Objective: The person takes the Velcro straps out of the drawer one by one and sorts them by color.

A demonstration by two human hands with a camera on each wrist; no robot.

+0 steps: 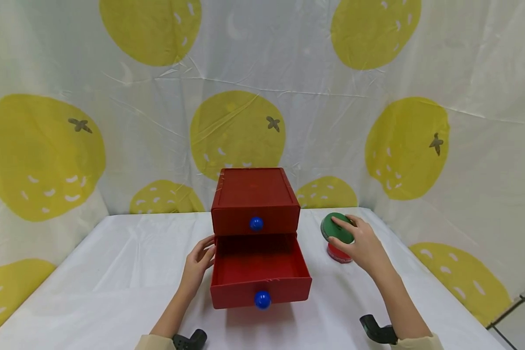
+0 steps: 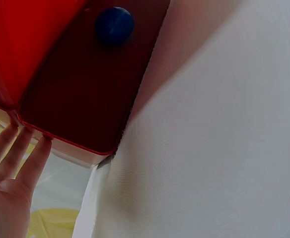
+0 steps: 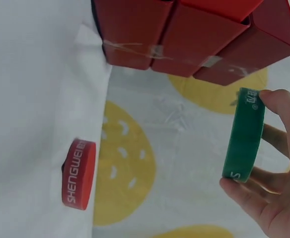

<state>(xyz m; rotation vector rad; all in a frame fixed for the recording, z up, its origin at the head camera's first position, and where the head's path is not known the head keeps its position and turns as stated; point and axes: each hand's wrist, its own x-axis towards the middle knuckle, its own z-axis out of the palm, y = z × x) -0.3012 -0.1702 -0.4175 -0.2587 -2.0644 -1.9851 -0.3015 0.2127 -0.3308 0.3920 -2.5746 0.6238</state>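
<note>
A red drawer box (image 1: 254,189) stands mid-table, its upper drawer closed and its lower drawer (image 1: 240,294) pulled out, with nothing seen inside. Blue knobs (image 1: 262,300) mark both drawer fronts. The fingertips of my left hand (image 1: 196,268) touch the box's left side; in the left wrist view those fingers (image 2: 36,161) are fairly straight. Right of the box, my right hand (image 1: 364,244) grips a green tape roll (image 3: 244,136) by its edges, thumb and fingers on opposite sides. Below it, a red tape roll (image 3: 79,173) with white lettering lies on the table, partly covered in the head view.
A white cloth covers the table (image 1: 127,272). Behind and beside it hangs a pale curtain (image 1: 306,121) printed with large yellow fruit. Grey tiles (image 1: 520,316) show at the lower right. Each wrist wears a black camera mount (image 1: 378,330).
</note>
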